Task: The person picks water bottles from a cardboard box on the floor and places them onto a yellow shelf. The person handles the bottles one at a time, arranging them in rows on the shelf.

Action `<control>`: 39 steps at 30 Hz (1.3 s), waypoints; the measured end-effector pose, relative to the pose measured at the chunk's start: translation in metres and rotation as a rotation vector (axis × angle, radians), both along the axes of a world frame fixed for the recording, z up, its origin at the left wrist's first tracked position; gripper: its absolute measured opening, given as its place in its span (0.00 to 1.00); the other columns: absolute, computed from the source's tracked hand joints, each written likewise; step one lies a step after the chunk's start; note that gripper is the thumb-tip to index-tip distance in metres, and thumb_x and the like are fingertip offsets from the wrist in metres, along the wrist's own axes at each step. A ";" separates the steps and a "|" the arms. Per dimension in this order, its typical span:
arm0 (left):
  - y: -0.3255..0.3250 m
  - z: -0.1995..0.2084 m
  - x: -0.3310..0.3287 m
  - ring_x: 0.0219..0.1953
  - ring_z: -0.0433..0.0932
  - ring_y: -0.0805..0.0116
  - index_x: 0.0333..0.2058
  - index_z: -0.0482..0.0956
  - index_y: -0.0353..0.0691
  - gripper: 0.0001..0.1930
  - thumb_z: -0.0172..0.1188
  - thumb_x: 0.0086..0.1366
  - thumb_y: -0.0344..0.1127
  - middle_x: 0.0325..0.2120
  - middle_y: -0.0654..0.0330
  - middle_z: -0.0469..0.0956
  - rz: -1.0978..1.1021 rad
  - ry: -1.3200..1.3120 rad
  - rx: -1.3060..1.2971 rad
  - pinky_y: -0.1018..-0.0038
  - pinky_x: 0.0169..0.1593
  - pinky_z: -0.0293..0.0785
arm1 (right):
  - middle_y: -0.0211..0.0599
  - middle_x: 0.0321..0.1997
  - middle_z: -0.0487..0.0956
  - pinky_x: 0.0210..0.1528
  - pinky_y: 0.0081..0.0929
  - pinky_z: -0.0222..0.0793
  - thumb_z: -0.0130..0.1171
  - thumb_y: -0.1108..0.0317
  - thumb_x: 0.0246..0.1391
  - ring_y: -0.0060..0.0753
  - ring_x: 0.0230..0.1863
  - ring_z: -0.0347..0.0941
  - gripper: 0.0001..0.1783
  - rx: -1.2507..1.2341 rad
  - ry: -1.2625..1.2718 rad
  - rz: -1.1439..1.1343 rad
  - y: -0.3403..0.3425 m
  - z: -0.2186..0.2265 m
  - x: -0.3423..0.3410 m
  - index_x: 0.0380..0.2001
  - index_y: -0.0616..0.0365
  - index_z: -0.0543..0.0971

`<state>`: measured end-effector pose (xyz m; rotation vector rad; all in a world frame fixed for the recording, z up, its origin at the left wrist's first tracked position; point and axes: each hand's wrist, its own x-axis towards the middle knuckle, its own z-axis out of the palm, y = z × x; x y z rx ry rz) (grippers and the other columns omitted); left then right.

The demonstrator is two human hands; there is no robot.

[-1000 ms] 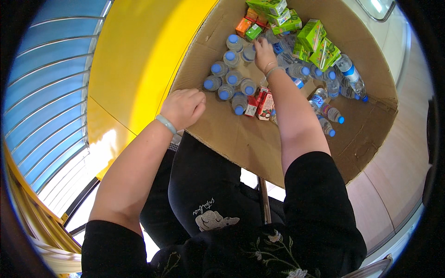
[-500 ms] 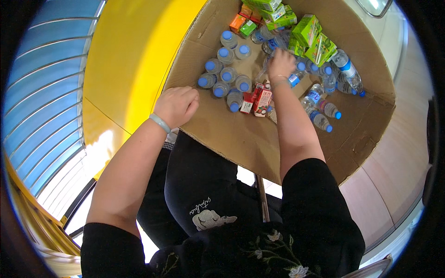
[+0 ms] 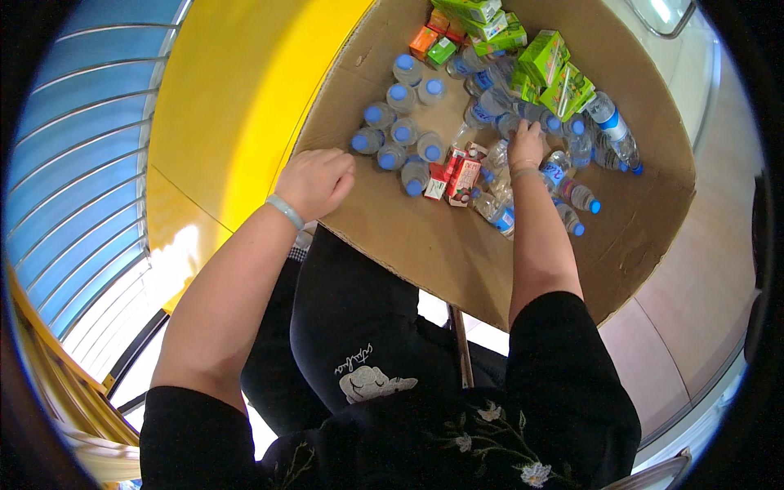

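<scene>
Over the near left edge of a large cardboard box (image 3: 392, 224), my left hand (image 3: 314, 184) is closed, fingers curled on the rim. Inside the box, my right hand (image 3: 527, 149) has its fingers closed around the top of a clear plastic bottle that they mostly hide. Other plastic bottles lie on their sides around it, among them one (image 3: 494, 211) just left of my forearm and one (image 3: 580, 194) to its right. Red and white drink cartons (image 3: 464, 180) sit left of this hand. Several blue-capped bottles (image 3: 403, 129) stand upright in a group further left.
Green drink boxes (image 3: 544, 59) are piled toward the far side of the box, with small orange cartons (image 3: 423, 41) to their left. A larger bottle (image 3: 612, 126) leans at the right. A yellow panel (image 3: 237, 106) borders the box on the left.
My right hand has moved right and nearer to me, away from the bottles in the middle. Bottles beside the red cartons now show. My left hand stays on the box edge.
</scene>
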<state>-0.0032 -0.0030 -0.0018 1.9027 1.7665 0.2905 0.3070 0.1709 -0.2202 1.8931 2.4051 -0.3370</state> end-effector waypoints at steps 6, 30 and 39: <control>-0.001 -0.002 -0.002 0.27 0.71 0.55 0.22 0.69 0.40 0.04 0.48 0.53 0.32 0.21 0.56 0.71 -0.001 -0.003 -0.035 0.64 0.31 0.66 | 0.45 0.38 0.66 0.29 0.37 0.70 0.56 0.65 0.44 0.47 0.32 0.71 0.12 0.052 0.121 0.097 -0.025 0.071 -0.047 0.32 0.56 0.69; 0.003 0.006 0.003 0.28 0.71 0.54 0.22 0.70 0.39 0.04 0.48 0.53 0.31 0.22 0.56 0.71 0.034 0.041 -0.076 0.64 0.32 0.67 | 0.53 0.41 0.66 0.41 0.41 0.64 0.57 0.64 0.41 0.54 0.41 0.66 0.21 -0.005 0.582 -0.563 -0.004 0.027 -0.073 0.40 0.60 0.66; 0.004 0.005 0.000 0.28 0.71 0.53 0.22 0.69 0.39 0.05 0.47 0.54 0.31 0.22 0.55 0.71 0.009 0.038 -0.089 0.63 0.32 0.67 | 0.53 0.49 0.61 0.46 0.41 0.64 0.56 0.61 0.44 0.57 0.44 0.66 0.23 -0.223 0.194 -0.479 0.046 -0.007 0.020 0.47 0.45 0.70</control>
